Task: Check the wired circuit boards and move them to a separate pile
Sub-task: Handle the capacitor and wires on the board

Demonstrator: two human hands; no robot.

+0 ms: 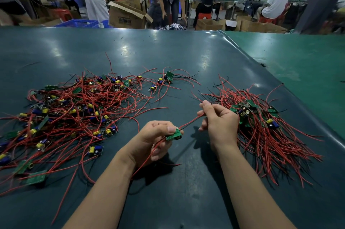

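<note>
- You hold one small green board (pixel 173 135) pinched between the thumb and fingers of your left hand (pixel 155 139), low over the middle of the table (pixel 168 51), between the two heaps; the board is off the surface
- Your right hand (pixel 218 120) pinches that board's red wires (pixel 192 119) between thumb and fingertips, drawing them taut up and to the right; its other fingers are curled in
- The pile on the left (pixel 71 113) is the larger and looser, spread wide toward the table's left edge; you likely have most of the checking ahead of you
- The pile on the right (pixel 261 126) is smaller and tidier, its wires lying roughly the same way; I judge this to be the checked heap, just beside your right hand
- A few stray boards (pixel 164 79) lie apart at the far side, between the piles; which group they belong to is unclear
- The boards are flat, stiff green rectangles carrying yellow and blue parts; the wires are thin, springy and mostly red, with some black, and they tangle easily
- The table cover is a smooth, dark teal sheet with a dull shine
</note>
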